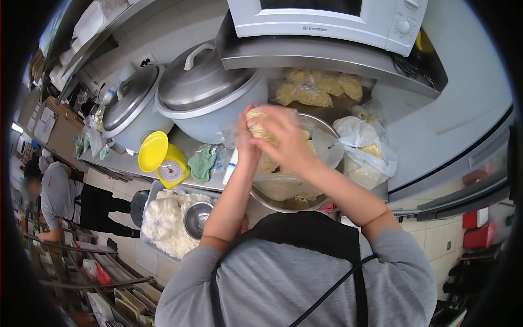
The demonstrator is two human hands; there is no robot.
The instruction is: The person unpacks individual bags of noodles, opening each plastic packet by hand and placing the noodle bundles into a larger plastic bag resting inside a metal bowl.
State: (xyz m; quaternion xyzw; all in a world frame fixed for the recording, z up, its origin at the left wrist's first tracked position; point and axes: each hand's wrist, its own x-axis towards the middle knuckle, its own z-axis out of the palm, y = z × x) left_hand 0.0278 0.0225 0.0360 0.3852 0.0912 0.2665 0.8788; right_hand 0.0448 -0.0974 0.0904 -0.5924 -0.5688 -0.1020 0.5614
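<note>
Over a wide metal bowl [297,207] I hold a bundle of yellow noodles [257,121] between both hands. Thin clear plastic shows around the bundle. My left hand [247,139] is closed round its left side, fingers upward. From the right, my right hand [286,136] curls over it, slightly blurred by motion. Below my hands, more noodles and a clear plastic sheet lie in the bowl. Several bagged portions of noodles [318,90] rest behind it, under the microwave shelf. A white plastic bag [362,144] with noodles stands right of the bowl.
Two large lidded pots [210,82] stand back left. A yellow scale [173,166] and green cloth [202,163] lie before them. Lower left, a tub [150,234] holds white rice-like food and a metal bowl [197,219]. A microwave [327,27] overhangs the counter. Another person [62,191] stands far left.
</note>
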